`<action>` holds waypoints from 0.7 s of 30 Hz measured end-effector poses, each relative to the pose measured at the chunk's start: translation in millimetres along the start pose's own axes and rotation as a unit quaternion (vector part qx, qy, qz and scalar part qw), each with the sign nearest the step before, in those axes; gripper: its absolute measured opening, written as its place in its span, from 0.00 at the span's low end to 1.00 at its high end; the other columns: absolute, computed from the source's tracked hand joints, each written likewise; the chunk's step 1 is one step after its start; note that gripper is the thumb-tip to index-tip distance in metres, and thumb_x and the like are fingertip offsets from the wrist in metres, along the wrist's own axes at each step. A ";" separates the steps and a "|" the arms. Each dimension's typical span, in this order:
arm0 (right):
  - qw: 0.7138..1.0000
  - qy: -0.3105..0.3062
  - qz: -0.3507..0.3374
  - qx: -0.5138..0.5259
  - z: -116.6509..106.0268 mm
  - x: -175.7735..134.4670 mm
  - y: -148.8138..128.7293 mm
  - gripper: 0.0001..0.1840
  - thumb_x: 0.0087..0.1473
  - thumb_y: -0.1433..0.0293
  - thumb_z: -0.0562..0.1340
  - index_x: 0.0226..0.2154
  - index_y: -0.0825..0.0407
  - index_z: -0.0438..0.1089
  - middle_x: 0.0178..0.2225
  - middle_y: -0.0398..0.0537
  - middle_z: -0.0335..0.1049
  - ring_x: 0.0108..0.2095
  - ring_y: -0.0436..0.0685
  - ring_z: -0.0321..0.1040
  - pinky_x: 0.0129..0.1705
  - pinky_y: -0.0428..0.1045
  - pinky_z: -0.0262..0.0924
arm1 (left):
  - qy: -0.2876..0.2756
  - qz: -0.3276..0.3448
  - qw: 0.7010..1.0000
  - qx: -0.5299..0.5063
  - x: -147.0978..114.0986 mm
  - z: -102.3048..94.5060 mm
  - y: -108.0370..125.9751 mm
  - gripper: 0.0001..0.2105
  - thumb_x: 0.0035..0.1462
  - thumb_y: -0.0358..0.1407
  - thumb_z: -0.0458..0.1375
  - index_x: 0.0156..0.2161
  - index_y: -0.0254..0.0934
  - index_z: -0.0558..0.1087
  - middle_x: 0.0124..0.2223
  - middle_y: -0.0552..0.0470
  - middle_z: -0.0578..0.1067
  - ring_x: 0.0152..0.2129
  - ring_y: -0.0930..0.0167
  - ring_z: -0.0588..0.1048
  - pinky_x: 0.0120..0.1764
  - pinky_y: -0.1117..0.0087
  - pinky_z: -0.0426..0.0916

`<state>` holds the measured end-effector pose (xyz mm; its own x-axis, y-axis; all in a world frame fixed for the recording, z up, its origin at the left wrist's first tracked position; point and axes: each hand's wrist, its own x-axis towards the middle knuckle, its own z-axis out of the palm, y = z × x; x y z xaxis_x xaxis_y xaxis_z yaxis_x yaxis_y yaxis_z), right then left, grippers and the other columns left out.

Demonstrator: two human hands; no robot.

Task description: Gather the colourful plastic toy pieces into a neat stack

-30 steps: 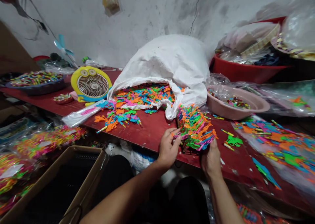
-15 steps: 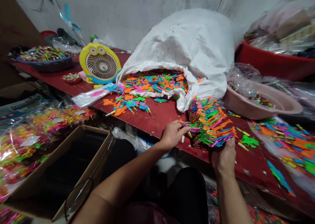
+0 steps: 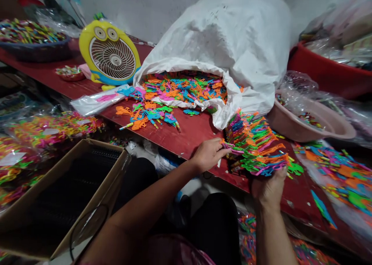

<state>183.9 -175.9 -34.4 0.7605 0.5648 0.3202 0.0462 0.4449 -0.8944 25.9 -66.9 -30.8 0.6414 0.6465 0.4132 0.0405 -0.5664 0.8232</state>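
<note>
No words, labels, brands or numbers can be read anywhere. The packets at the left edge carry pale labels, but their print is too blurred to make out.

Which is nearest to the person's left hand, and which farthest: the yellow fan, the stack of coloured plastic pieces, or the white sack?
1. Stack of coloured plastic pieces: touching the left hand, just to its right.
2. White sack: behind the hand, its open mouth facing it.
3. Yellow fan: far back on the left of the red table.
</note>
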 end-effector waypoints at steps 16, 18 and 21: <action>1.000 -0.008 0.008 -0.002 1.5 -1.2 -0.3 0.23 0.59 0.55 0.58 0.54 0.47 0.67 0.55 0.46 0.67 0.57 0.59 0.62 0.61 0.63 0.56 | -0.062 0.058 0.987 0.135 9.0 9.7 8.0 0.13 0.66 0.40 0.52 0.37 0.33 0.74 0.38 0.48 0.75 0.37 0.69 0.74 0.39 0.69 0.68; 1.000 -0.002 0.007 -0.002 0.8 -1.1 1.3 0.24 0.59 0.54 0.58 0.54 0.48 0.67 0.55 0.46 0.66 0.57 0.59 0.63 0.61 0.63 0.56 | -0.073 0.058 0.984 0.154 10.7 8.9 11.5 0.13 0.66 0.40 0.52 0.36 0.34 0.74 0.38 0.48 0.75 0.37 0.68 0.74 0.39 0.69 0.68; 1.000 -0.002 0.003 0.003 3.3 -1.4 0.4 0.25 0.59 0.53 0.57 0.54 0.49 0.67 0.55 0.48 0.66 0.57 0.59 0.63 0.61 0.63 0.56 | -0.088 0.062 0.977 0.185 15.0 8.4 18.5 0.14 0.66 0.41 0.52 0.35 0.35 0.74 0.38 0.48 0.75 0.36 0.68 0.74 0.37 0.69 0.67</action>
<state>180.6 -174.3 -34.3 0.7577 0.5712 0.3156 0.0371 0.4452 -0.8947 42.7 -72.0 -12.7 0.7790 0.4823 0.4006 0.2077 -0.8014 0.5609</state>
